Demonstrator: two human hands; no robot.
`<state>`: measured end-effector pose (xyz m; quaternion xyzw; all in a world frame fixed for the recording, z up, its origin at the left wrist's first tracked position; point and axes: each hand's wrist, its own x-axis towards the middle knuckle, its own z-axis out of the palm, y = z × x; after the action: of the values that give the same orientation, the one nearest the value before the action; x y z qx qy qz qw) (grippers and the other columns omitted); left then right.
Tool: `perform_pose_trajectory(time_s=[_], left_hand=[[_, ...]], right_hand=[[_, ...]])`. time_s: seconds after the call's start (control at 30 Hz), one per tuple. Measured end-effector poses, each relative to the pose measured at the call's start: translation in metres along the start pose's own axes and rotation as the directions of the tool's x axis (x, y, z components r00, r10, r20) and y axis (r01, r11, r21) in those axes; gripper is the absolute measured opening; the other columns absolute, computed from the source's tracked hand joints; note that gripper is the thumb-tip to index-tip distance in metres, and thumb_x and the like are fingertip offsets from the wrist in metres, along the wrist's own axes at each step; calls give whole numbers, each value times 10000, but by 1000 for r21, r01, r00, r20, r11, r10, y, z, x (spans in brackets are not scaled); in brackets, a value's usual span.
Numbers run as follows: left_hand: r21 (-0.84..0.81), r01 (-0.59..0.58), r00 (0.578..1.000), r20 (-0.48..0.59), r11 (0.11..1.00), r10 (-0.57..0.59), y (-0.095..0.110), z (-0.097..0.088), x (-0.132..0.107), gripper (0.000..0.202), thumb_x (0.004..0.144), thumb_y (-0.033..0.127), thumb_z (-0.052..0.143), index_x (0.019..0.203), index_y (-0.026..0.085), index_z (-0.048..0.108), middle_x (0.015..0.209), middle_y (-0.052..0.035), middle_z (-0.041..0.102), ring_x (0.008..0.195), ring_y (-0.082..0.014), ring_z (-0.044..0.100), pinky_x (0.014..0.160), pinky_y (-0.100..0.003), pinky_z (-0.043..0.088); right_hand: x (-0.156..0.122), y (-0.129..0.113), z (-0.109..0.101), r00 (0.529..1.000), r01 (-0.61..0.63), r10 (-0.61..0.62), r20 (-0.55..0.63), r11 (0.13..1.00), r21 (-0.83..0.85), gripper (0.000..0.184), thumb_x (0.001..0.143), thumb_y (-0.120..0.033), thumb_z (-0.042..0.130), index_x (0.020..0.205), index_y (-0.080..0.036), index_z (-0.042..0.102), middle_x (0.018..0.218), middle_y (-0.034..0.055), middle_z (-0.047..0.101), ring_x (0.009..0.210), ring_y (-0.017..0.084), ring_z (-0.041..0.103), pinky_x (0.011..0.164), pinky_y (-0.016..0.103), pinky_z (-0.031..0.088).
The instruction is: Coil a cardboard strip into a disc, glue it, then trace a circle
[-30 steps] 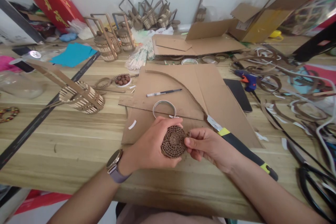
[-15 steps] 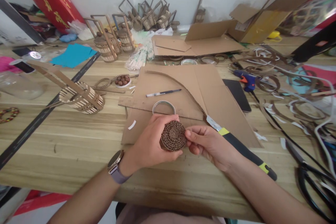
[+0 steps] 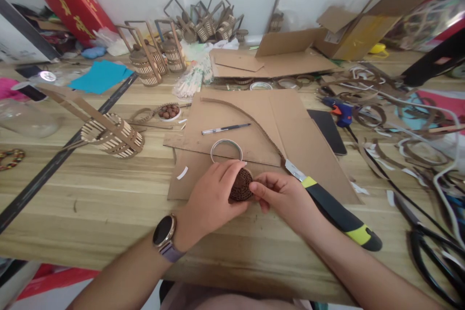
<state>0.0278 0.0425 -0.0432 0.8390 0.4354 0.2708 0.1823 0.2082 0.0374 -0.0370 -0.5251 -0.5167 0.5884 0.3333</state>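
My left hand (image 3: 212,198) is wrapped over a tight coil of corrugated cardboard strip (image 3: 241,185), covering most of it. My right hand (image 3: 285,198) pinches the coil's right edge with thumb and fingers. A long curved cardboard strip (image 3: 250,121) runs from the coil up across the flat cardboard sheet (image 3: 290,126) under my hands. A metal ring (image 3: 226,149) lies just beyond my left hand. A black and yellow utility knife (image 3: 334,210) lies right of my right hand.
A pen (image 3: 225,129) lies on the cardboard. Cardboard lanterns (image 3: 112,135) stand at left and at the back (image 3: 152,58). A long black ruler (image 3: 65,150) crosses the left side. A glue gun (image 3: 337,109), a phone (image 3: 327,131), scissors (image 3: 432,247) and cardboard scraps sit right.
My left hand has rolled over the coil, so its flat spiral face is now mostly hidden. Both hands shifted slightly forward and down onto the cardboard.
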Motion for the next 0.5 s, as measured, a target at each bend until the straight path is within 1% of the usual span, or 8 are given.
perform_pose_trajectory(time_s=[0.1, 0.2, 0.3, 0.37, 0.5], left_hand=[[-17, -6, 1000, 0, 1000, 6, 1, 2, -1, 582, 742, 174, 694, 1274, 191, 457, 1278, -148, 594, 1162, -323, 579, 983, -488, 486], [-89, -9, 1000, 26, 996, 11, 1, 1, -3, 614, 745, 151, 676, 1309, 190, 435, 1334, -158, 553, 1233, -310, 541, 1034, -480, 460], [-192, 22, 997, 74, 981, -8, 1, -1, -3, 640, 759, 178, 694, 1338, 222, 426, 1348, -135, 543, 1255, -296, 527, 1051, -471, 449], [-246, 40, 994, 105, 969, -14, 2, -3, -3, 644, 772, 226, 714, 1351, 232, 432, 1347, -128, 544, 1256, -297, 525, 1054, -468, 446], [-319, 74, 987, 159, 945, -23, 1, -5, -4, 663, 787, 346, 732, 1368, 213, 443, 1340, -134, 556, 1239, -302, 536, 1050, -467, 447]], right_hand=[[0, 3, 0, 1000, -2, 2, -1, 1000, -27, 460, 672, -641, 707, 609, -209, 564, 437, -55, 487, 413, 88, 392, 429, 247, 275], [0, 4, 0, 1000, 5, -6, -8, 998, -67, 454, 671, -611, 726, 575, -221, 515, 414, -67, 437, 395, 81, 327, 410, 253, 224], [0, 3, -1, 997, 71, -75, -36, 992, -103, 465, 655, -583, 755, 537, -223, 485, 429, -68, 403, 422, 85, 303, 421, 260, 221], [-1, 1, -2, 991, 118, -126, -50, 984, -135, 480, 638, -583, 768, 513, -219, 482, 446, -61, 396, 448, 91, 306, 436, 263, 231], [-3, -2, -4, 968, 216, -240, -73, 946, -243, 489, 635, -608, 765, 493, -216, 509, 467, -37, 443, 472, 107, 341, 456, 272, 251]])
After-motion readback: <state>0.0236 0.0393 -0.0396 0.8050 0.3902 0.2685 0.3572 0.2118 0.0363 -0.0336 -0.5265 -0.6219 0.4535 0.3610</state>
